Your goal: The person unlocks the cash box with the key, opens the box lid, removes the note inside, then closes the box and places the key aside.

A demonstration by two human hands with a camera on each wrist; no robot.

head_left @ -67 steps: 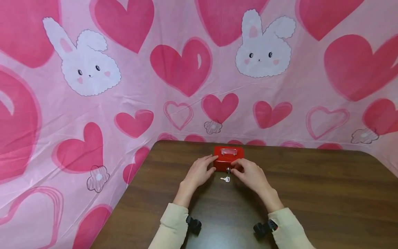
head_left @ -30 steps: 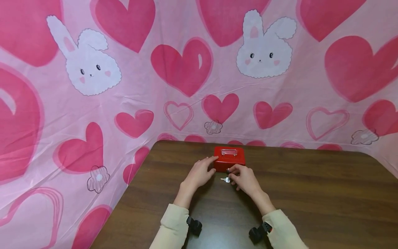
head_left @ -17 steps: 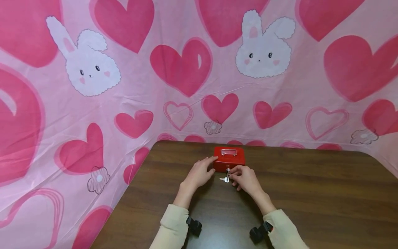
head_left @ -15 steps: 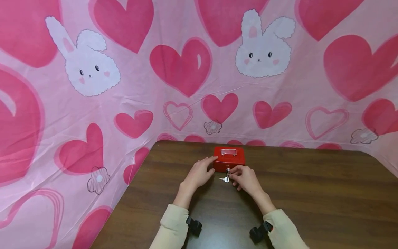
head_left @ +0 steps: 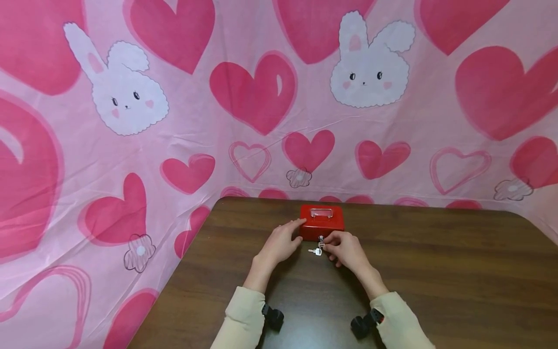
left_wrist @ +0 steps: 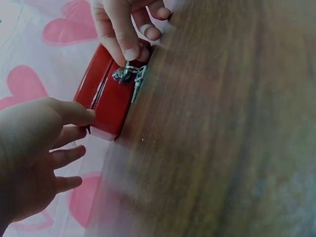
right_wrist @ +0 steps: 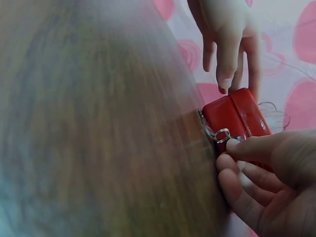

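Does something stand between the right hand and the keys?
Nothing visible does: the right hand pinches the keys at the front of the red box, while the left hand touches its left end, away from them.

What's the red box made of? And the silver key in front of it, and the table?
Red box: probably painted metal, glossy, because it catches bright highlights; hard plastic is possible.
Silver key: looks like shiny metal, from its silvery glint.
Table: wood or wood-look laminate, smooth, with brown grain streaks and a soft sheen.
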